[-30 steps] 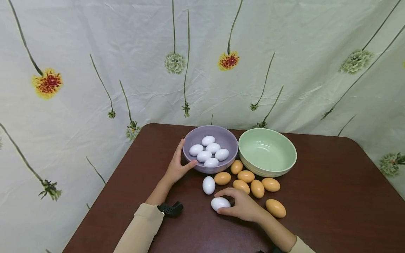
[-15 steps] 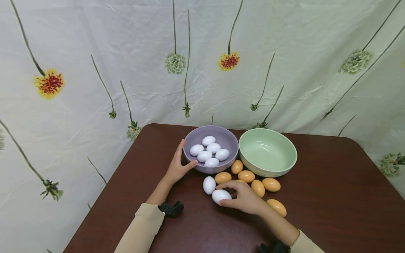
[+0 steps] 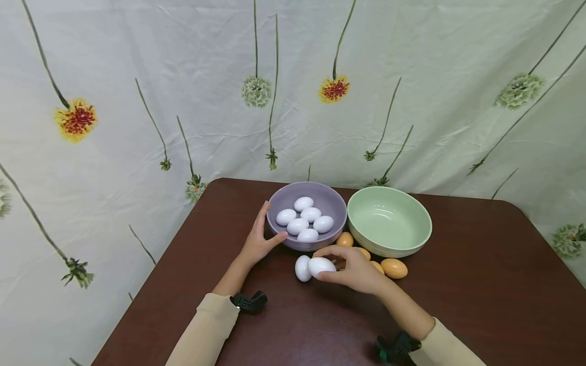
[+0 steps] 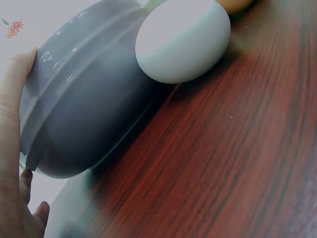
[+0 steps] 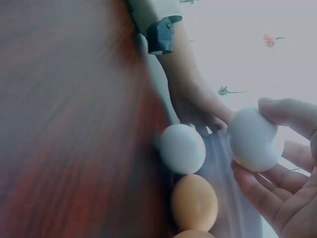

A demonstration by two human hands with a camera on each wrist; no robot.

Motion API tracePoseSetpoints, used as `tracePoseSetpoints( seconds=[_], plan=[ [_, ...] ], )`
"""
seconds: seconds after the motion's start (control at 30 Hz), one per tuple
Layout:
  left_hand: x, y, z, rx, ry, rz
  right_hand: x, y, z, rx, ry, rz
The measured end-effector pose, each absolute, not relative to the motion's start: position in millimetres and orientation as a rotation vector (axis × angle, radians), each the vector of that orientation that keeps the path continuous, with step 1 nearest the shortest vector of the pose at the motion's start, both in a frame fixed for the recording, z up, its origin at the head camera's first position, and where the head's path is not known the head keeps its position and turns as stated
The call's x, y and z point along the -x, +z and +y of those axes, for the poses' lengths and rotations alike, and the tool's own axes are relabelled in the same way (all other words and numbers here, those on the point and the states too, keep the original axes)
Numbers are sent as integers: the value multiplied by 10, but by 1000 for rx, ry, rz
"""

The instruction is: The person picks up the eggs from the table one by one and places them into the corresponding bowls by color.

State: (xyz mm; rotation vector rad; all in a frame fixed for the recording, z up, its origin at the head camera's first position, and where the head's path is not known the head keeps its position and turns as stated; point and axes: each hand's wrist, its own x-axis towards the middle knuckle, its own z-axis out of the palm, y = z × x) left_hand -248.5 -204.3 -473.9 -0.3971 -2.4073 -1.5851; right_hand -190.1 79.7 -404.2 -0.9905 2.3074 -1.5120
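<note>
My right hand (image 3: 354,269) pinches a white egg (image 3: 322,267) between thumb and fingers, and in the right wrist view this egg (image 5: 253,139) hangs above the row of eggs. In the head view it overlaps another white egg (image 3: 302,268), which lies on the table in front of the purple bowl (image 3: 336,203). Several white eggs (image 3: 297,226) sit inside that bowl. My left hand (image 3: 258,241) rests against the bowl's left side, thumb and index finger spread straight along the rim. Several brown eggs (image 3: 393,268) lie by the bowls, partly hidden behind my right hand.
A light green bowl (image 3: 389,218) stands right beside the purple one, nothing visible inside it. Both are near the far edge of the dark red-brown table (image 3: 480,284). A white cloth (image 3: 206,66) printed with flowers hangs behind.
My right hand has lifted the white egg and moved it away from me towards the purple bowl. The left hand keeps its place on the bowl.
</note>
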Motion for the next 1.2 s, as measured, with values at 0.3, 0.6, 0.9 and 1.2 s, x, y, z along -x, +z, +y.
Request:
tracePoseSetpoints(
  seconds=[0.3, 0.6, 0.9, 1.2],
  plan=[
    [2454, -4688, -2036, 402, -1585, -2409, 2050, -3928, 734, 1018, -1487, 2356],
    [2477, -4745, -2053, 420, -1573, -2402, 2189, -3822, 662, 981, -1494, 2363],
    [2482, -4729, -2044, 405, -1582, -2422, 2330, -3794, 591, 891, -1586, 2341],
    [2296, -4401, -1967, 409, -1630, -2427, 2485, -3758, 528, 787, -1536, 2422]
  ],
)
